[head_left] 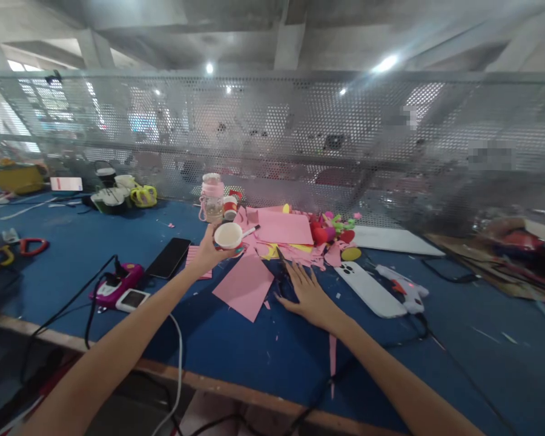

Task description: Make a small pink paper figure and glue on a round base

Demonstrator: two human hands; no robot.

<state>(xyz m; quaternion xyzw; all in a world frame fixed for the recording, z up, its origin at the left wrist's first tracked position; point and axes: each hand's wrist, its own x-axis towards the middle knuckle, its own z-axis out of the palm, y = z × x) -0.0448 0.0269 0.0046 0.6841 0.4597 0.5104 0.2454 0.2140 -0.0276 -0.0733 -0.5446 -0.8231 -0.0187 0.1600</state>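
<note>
My left hand point(209, 248) is wrapped round a white paper cup point(228, 235), its open top facing me, above the blue table. My right hand point(305, 292) lies low over the table with its fingers spread, beside dark scissors point(281, 257) partly hidden by the fingers. Between the hands a pink paper square point(245, 284) lies flat. Behind it are a larger pink sheet point(285, 226), pink scraps and a marker point(251, 231). A clear bottle with a pink lid point(212, 197) stands just behind my left hand.
On the left are a black phone point(169, 257) and a purple power strip point(118, 284) with cables. A white phone point(370, 289) and a glue gun point(403, 289) lie on the right. Colourful pieces point(331, 230) sit near the mesh partition point(272, 139).
</note>
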